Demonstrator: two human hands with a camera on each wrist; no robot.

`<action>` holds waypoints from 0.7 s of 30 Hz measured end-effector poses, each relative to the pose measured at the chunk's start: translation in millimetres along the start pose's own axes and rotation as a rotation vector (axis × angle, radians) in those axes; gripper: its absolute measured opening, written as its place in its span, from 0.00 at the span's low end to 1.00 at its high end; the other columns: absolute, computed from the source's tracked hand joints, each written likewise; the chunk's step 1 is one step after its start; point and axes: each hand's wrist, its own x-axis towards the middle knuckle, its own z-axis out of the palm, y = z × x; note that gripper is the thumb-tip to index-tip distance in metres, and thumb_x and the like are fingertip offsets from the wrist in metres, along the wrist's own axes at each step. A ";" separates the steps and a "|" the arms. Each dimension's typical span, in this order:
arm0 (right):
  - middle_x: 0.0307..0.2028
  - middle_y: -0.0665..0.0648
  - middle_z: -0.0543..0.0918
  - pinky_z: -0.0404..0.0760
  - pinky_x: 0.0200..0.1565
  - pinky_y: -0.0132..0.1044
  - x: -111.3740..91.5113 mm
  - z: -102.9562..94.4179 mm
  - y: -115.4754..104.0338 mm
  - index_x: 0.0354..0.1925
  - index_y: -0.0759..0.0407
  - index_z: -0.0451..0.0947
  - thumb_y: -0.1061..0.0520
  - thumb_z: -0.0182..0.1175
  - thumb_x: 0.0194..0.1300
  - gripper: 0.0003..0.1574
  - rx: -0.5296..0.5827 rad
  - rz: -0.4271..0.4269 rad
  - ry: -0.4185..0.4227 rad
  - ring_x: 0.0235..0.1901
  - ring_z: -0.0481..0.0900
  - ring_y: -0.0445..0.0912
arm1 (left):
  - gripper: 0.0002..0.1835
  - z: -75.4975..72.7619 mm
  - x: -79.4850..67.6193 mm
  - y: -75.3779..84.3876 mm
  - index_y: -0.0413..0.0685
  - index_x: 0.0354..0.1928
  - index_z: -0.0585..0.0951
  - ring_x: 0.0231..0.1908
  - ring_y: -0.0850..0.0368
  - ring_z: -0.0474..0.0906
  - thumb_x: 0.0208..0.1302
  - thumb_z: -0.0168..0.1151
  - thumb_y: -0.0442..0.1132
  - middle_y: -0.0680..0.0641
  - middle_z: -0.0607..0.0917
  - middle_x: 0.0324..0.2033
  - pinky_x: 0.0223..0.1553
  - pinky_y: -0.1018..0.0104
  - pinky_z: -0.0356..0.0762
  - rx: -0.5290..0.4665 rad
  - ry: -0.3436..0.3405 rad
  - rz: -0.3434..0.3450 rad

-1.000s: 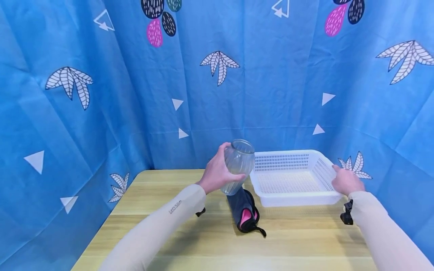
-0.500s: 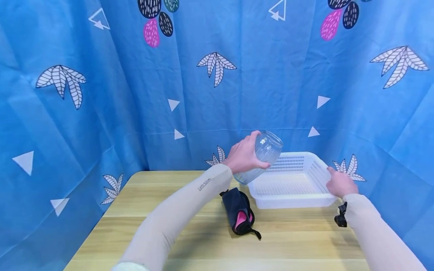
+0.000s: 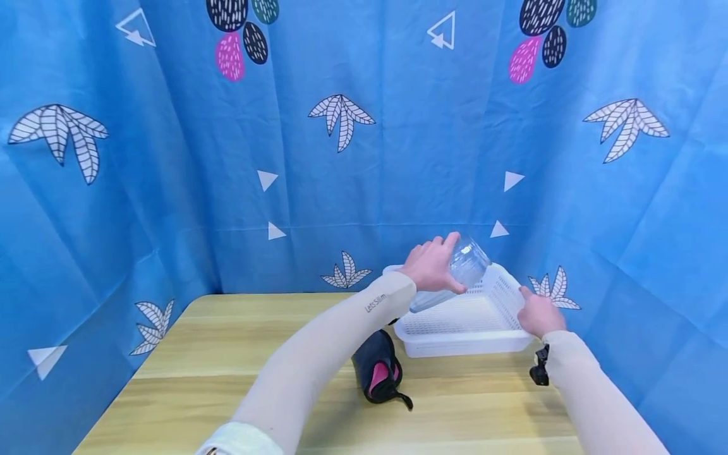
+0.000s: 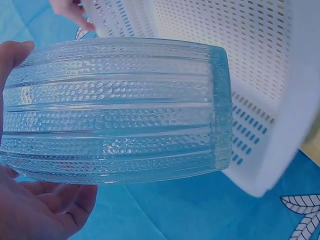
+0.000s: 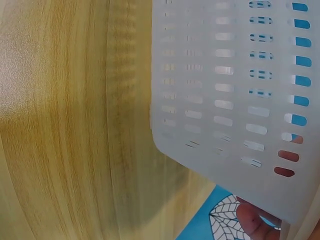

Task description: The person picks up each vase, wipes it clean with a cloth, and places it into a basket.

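My left hand (image 3: pixel 432 265) grips a clear ribbed glass jar (image 3: pixel 471 262) from the side, thumb on one side and fingers on the other. The jar is tilted over the white plastic basket (image 3: pixel 463 344), and in the left wrist view its dimpled wall (image 4: pixel 120 110) fills the middle, in front of the basket's perforated side (image 4: pixel 190 20). On the basket's right rim, my right hand (image 3: pixel 540 314) holds the edge. The right wrist view shows a slotted basket wall (image 5: pixel 210 100) and fingertips (image 5: pixel 252 222) curled at its corner.
A dark pouch (image 3: pixel 372 360) with pink lining and a black loop lies on the wooden table (image 3: pixel 256 341), just left of the basket. Blue patterned curtain (image 3: pixel 352 189) hangs behind and along both sides. The left forearm crosses above the table next to the pouch.
My left hand has carried the jar rightward from above the pouch to over the basket, tipping it further. My right hand stays on the basket rim. The head view has turned slightly right.
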 end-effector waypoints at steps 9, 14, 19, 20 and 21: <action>0.62 0.84 0.67 0.77 0.38 0.54 -2.2 1.0 -0.2 0.76 0.69 0.51 0.57 0.52 0.68 0.43 -0.002 0.005 0.017 0.45 0.78 0.67 | 0.63 29.7 22.4 18.5 0.66 0.77 0.51 0.56 0.55 0.76 0.42 0.75 0.71 0.52 0.75 0.62 0.55 0.56 0.76 0.085 -0.098 0.023; 0.62 0.86 0.65 0.79 0.40 0.60 -2.8 0.4 -1.5 0.76 0.68 0.51 0.56 0.53 0.67 0.45 -0.012 0.001 0.026 0.50 0.77 0.72 | 0.59 44.2 30.4 23.5 0.66 0.74 0.56 0.52 0.54 0.77 0.41 0.77 0.69 0.52 0.78 0.55 0.55 0.52 0.75 0.125 -0.136 0.015; 0.63 0.87 0.63 0.78 0.43 0.63 -3.8 0.7 -2.9 0.76 0.68 0.53 0.56 0.56 0.65 0.46 -0.028 0.003 0.040 0.52 0.75 0.75 | 0.58 60.3 38.1 26.0 0.69 0.72 0.58 0.54 0.51 0.79 0.39 0.77 0.70 0.52 0.80 0.55 0.60 0.43 0.68 0.220 -0.166 -0.010; 0.63 0.87 0.63 0.78 0.44 0.63 -4.2 0.8 -3.4 0.76 0.69 0.53 0.56 0.56 0.65 0.46 -0.029 0.001 0.044 0.52 0.75 0.75 | 0.59 63.4 39.7 26.6 0.69 0.73 0.58 0.55 0.51 0.79 0.39 0.78 0.70 0.52 0.80 0.56 0.62 0.42 0.66 0.233 -0.173 -0.014; 0.63 0.87 0.64 0.78 0.44 0.63 -4.5 0.8 -3.9 0.76 0.69 0.53 0.56 0.57 0.65 0.46 -0.026 0.001 0.048 0.52 0.75 0.75 | 0.59 66.2 41.2 27.1 0.69 0.73 0.58 0.56 0.52 0.79 0.38 0.78 0.70 0.52 0.81 0.57 0.62 0.42 0.65 0.244 -0.179 -0.015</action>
